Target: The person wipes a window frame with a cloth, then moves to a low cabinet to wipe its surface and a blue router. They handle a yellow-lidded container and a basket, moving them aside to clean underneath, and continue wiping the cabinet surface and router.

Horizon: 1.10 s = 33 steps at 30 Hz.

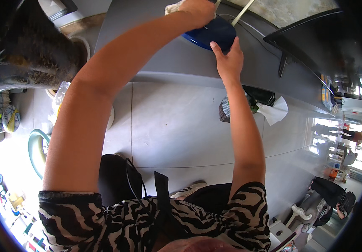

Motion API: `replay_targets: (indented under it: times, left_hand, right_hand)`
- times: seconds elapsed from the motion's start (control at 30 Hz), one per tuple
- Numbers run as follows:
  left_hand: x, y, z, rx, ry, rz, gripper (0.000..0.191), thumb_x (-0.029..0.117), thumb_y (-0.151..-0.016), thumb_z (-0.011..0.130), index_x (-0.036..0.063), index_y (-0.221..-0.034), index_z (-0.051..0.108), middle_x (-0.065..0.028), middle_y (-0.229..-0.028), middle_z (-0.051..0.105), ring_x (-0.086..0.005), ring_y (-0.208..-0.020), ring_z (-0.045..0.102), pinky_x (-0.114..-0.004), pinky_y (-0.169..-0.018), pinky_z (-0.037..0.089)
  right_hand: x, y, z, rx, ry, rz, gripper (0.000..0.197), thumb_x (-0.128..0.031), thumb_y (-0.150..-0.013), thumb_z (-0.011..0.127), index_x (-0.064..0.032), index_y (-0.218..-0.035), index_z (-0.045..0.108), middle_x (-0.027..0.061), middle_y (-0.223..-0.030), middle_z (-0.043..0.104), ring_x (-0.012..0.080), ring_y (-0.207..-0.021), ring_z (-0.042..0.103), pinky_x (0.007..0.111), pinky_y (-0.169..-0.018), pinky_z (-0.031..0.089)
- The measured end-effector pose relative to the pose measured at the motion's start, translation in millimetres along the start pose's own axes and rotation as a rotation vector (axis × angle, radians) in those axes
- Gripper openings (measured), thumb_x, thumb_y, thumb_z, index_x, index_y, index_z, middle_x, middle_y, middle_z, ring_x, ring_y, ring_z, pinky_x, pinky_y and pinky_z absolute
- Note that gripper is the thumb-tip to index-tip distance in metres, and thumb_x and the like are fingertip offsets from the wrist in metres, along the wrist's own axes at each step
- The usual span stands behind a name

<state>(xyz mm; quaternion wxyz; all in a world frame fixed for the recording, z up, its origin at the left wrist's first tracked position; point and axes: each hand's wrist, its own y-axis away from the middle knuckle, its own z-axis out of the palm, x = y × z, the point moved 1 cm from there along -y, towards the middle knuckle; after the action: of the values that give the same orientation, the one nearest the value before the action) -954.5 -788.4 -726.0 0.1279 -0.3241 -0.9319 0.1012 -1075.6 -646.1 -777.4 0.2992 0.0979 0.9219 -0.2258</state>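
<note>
A dark blue router [222,33] with pale stick antennas [242,13] lies on a grey low cabinet [171,58]. My right hand [230,60] holds its near right edge, thumb and fingers spread along the rim. Reaching across from the left, my left hand [198,12] is over the router's far left part. A cream cloth [174,8] shows bunched at that hand, pressed against or just above the router; the contact is hidden by the hand. A white cable [247,24] and a thin dark one run behind the router.
A black flat-screen television [319,47] stands on the cabinet at right. At left is a large dark patterned vase [42,60]. Below the cabinet's front are a striped bundle [224,108] and white paper [274,110]. A green-rimmed round object [36,151] is at left; another person [332,192] is at lower right.
</note>
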Motion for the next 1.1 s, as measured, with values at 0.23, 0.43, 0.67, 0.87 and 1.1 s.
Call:
replay_targets:
  times: [0.23, 0.43, 0.67, 0.87, 1.1]
  left_hand:
    - [62, 6, 1, -0.105, 0.146, 0.244, 0.025, 0.028, -0.083, 0.058, 0.0115, -0.097, 0.069, -0.0160, -0.096, 0.069, -0.0364, -0.100, 0.060, -0.044, -0.094, 0.046]
    - [67, 4, -7, -0.213, 0.200, 0.259, 0.022, 0.024, -0.083, 0.059, 0.0188, -0.102, 0.068, -0.0093, -0.100, 0.067, -0.0319, -0.114, 0.053, -0.044, -0.092, 0.049]
    - [-13, 7, -32, -0.191, 0.112, 0.042, 0.017, 0.019, -0.081, 0.057, 0.0061, -0.081, 0.067, -0.0197, -0.085, 0.069, -0.0347, -0.088, 0.068, -0.046, -0.078, 0.053]
    - [-61, 34, -40, -0.121, -0.344, 0.081, 0.017, 0.020, -0.085, 0.057, 0.0081, -0.090, 0.068, -0.0145, -0.087, 0.070, -0.0340, -0.091, 0.066, -0.044, -0.078, 0.053]
    - [38, 35, -32, -0.121, -0.089, 0.215, 0.015, 0.018, -0.087, 0.058, 0.0088, -0.096, 0.067, -0.0140, -0.094, 0.069, -0.0353, -0.102, 0.060, -0.043, -0.087, 0.051]
  right_hand:
    - [2, -1, 0, -0.013, -0.026, -0.016, 0.091, -0.051, -0.078, 0.075, 0.0109, -0.135, 0.041, 0.0252, -0.129, 0.055, 0.0371, -0.121, 0.052, 0.047, -0.110, 0.031]
    - [3, 1, -3, -0.107, -0.090, -0.024, 0.091, -0.054, -0.077, 0.074, 0.0057, -0.137, 0.042, 0.0241, -0.130, 0.055, 0.0357, -0.126, 0.049, 0.048, -0.111, 0.031]
    - [0, 1, 10, 0.046, 0.118, 0.020, 0.091, -0.059, -0.080, 0.069, 0.0044, -0.139, 0.043, 0.0273, -0.138, 0.049, 0.0375, -0.134, 0.043, 0.046, -0.115, 0.027]
    - [-5, 4, 9, 0.073, 0.098, 0.063, 0.083, -0.052, -0.083, 0.069, 0.0051, -0.138, 0.044, 0.0265, -0.138, 0.050, 0.0365, -0.132, 0.044, 0.045, -0.115, 0.028]
    - [13, -1, -5, -0.022, -0.177, 0.110, 0.057, -0.025, -0.096, 0.051, 0.0092, -0.141, 0.039, 0.0229, -0.130, 0.057, 0.0387, -0.128, 0.046, 0.043, -0.110, 0.032]
